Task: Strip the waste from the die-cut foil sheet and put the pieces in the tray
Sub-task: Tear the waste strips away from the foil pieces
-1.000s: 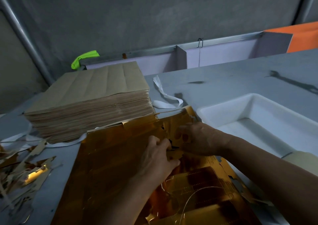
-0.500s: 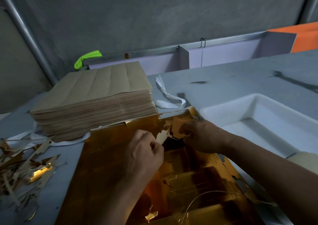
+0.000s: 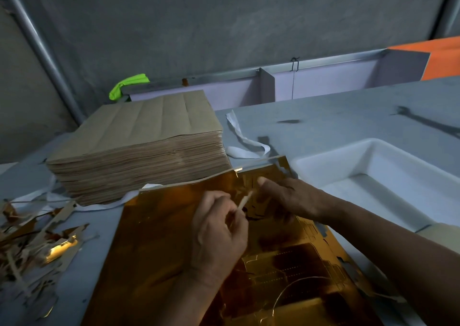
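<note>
Foil scraps [image 3: 37,241]: heaped at the left edge of the bench [image 3: 323,126].
Brown sheet stack [image 3: 139,146]: far left part of the bench, behind the foil sheet.
Foil sheet [image 3: 154,251]: gold, lying flat at the near edge, mid-bench.
Left hand [image 3: 219,231]: pinches a pale waste strip [image 3: 245,202] above the sheet.
Right hand [image 3: 293,198]: on the sheet's far right corner; its grip cannot be told.
Tray [image 3: 348,163]: white, at the right edge, just beside the sheet.

Gold foil sheet [image 3: 159,238], white tray [image 3: 373,173], brown paper stack [image 3: 139,149], grey table [image 3: 336,116].
</note>
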A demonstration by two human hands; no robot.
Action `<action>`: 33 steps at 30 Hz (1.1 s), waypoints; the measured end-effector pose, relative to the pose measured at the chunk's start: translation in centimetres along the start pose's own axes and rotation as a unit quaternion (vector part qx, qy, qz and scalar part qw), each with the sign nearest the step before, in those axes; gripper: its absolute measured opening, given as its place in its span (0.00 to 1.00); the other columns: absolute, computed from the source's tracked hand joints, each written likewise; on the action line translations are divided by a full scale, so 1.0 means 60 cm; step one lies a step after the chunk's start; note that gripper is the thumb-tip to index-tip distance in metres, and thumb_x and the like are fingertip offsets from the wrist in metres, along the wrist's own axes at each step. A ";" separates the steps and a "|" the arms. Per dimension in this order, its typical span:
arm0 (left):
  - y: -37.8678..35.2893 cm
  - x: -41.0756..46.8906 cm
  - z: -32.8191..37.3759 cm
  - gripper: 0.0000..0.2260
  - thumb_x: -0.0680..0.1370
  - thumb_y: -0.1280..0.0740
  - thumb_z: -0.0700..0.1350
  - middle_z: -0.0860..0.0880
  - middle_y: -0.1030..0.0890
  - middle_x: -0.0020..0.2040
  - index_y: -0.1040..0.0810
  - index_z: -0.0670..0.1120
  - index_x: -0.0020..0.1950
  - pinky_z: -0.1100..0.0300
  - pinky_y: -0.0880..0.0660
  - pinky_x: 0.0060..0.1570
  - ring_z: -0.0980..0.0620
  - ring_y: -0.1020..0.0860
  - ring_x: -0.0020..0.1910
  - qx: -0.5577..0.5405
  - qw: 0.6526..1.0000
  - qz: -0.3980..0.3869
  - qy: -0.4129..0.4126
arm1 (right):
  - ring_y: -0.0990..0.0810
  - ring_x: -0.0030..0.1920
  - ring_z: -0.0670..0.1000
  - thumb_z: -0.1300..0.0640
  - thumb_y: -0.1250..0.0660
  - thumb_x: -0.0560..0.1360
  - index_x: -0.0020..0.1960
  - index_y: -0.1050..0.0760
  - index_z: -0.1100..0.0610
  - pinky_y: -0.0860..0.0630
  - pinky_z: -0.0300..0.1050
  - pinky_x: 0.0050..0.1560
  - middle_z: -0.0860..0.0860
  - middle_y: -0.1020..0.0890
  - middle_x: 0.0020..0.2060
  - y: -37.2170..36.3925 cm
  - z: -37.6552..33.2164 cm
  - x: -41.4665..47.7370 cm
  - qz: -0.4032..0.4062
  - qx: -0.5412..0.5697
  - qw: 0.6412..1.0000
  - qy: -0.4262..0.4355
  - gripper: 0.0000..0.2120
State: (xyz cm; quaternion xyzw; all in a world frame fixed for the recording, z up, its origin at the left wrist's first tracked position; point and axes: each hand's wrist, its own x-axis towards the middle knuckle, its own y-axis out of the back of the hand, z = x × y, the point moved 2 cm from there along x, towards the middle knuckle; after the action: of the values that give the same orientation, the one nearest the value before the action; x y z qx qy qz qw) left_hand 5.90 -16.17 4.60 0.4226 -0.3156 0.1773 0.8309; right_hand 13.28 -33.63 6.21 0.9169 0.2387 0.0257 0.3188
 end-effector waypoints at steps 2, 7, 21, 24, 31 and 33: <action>-0.009 -0.007 0.007 0.05 0.71 0.27 0.40 0.50 0.23 0.47 0.22 0.44 0.39 0.73 0.28 0.32 0.60 0.26 0.41 0.003 0.999 -0.022 -0.027 | 0.15 0.43 0.53 0.28 0.49 0.71 0.54 0.19 0.56 0.18 0.45 0.41 0.55 0.14 0.45 -0.005 0.001 0.000 -0.040 0.026 0.998 -0.046 0.36; -0.026 -0.029 0.002 0.06 0.71 0.25 0.41 0.52 0.23 0.45 0.22 0.46 0.39 0.68 0.25 0.32 0.59 0.25 0.39 0.001 0.996 -0.071 -0.045 | 0.17 0.36 0.52 0.47 0.41 0.82 0.46 0.20 0.59 0.21 0.41 0.35 0.56 0.15 0.39 -0.012 -0.002 -0.002 -0.070 0.038 0.994 -0.073 0.18; -0.018 -0.057 -0.144 0.23 0.83 0.48 0.53 0.51 0.47 0.80 0.48 0.60 0.78 0.49 0.55 0.76 0.48 0.51 0.79 0.221 0.912 -0.264 0.223 | 0.20 0.31 0.50 0.57 0.40 0.82 0.38 0.26 0.57 0.24 0.39 0.33 0.53 0.19 0.32 -0.013 -0.007 -0.006 -0.075 -0.041 0.994 -0.074 0.14; -0.020 -0.058 -0.142 0.24 0.83 0.47 0.53 0.52 0.47 0.80 0.48 0.60 0.78 0.49 0.56 0.76 0.49 0.51 0.79 0.226 0.914 -0.259 0.217 | 0.21 0.30 0.48 0.56 0.40 0.82 0.38 0.26 0.56 0.25 0.39 0.33 0.52 0.19 0.32 -0.015 -0.006 -0.005 -0.071 -0.059 0.993 -0.068 0.14; -0.018 -0.056 -0.136 0.25 0.82 0.45 0.55 0.52 0.46 0.80 0.47 0.60 0.78 0.48 0.56 0.76 0.49 0.51 0.79 0.217 0.916 -0.255 0.221 | 0.21 0.29 0.46 0.55 0.39 0.82 0.37 0.27 0.53 0.26 0.36 0.31 0.48 0.21 0.28 -0.013 -0.002 -0.001 -0.043 -0.075 0.996 -0.034 0.15; -0.017 -0.057 -0.136 0.25 0.82 0.45 0.55 0.52 0.46 0.80 0.47 0.60 0.78 0.48 0.55 0.76 0.49 0.51 0.79 0.213 0.917 -0.256 0.220 | 0.21 0.28 0.45 0.55 0.38 0.82 0.37 0.26 0.52 0.27 0.34 0.30 0.47 0.21 0.28 -0.013 -0.001 0.001 -0.040 -0.078 0.996 -0.029 0.14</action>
State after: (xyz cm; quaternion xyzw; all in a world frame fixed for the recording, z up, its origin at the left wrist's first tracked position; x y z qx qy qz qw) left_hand 7.00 -10.21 -1.92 0.6060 0.0394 0.1100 0.7868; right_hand 12.97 -33.03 5.79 0.8793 0.2631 0.0049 0.3970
